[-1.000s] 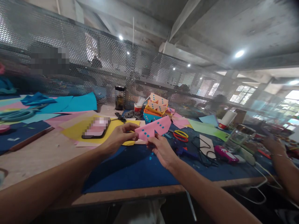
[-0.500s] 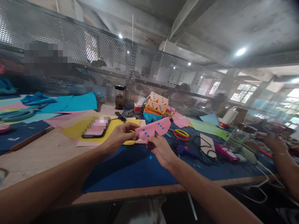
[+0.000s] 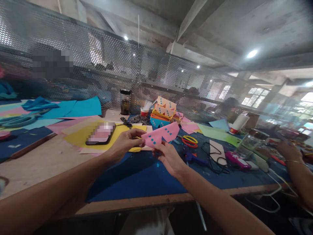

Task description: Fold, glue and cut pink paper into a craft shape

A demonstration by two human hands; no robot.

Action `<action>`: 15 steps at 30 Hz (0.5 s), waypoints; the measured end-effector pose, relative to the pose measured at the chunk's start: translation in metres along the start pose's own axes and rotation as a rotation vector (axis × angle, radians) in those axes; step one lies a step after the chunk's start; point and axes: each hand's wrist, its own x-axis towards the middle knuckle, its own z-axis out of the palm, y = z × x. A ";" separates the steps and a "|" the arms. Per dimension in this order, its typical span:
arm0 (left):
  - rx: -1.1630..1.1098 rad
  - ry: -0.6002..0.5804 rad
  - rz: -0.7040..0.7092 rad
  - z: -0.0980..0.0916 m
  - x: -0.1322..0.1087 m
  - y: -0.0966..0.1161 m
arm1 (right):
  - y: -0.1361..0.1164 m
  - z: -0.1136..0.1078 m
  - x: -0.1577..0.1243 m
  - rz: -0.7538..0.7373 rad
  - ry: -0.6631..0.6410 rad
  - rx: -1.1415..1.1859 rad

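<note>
A pink paper cutout (image 3: 158, 134) with rows of small blue squares and a notch in its lower edge is held above the blue table mat. My left hand (image 3: 127, 142) pinches its left end between thumb and fingers. Below its middle, near the notch, my right hand (image 3: 168, 156) grips the lower edge. Behind the cutout stands a stack of folded paper pieces (image 3: 165, 109) in peach, orange and blue, some with the same blue squares. Yellow paper sheets (image 3: 124, 133) lie beyond my left hand, and a phone (image 3: 101, 133) rests on them.
Right of my hands lie scissors with yellow and red handles (image 3: 189, 141), a dark blue glue gun (image 3: 193, 158), black cord (image 3: 211, 156) and a magenta device (image 3: 237, 161). A glass jar (image 3: 251, 143) stands farther right, near another person's hand (image 3: 288, 150). Large teal scissors (image 3: 21, 120) lie left.
My right hand's fingers have shifted slightly on the lower edge of the pink paper cutout. Otherwise my hands and the paper are almost still.
</note>
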 end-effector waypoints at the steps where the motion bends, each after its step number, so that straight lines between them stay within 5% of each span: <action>1: 0.000 0.002 -0.001 0.000 0.000 0.000 | -0.001 0.000 -0.001 -0.001 -0.003 0.001; 15: 0.005 0.012 0.002 -0.001 0.002 -0.003 | -0.008 -0.009 -0.009 -0.002 0.007 -0.034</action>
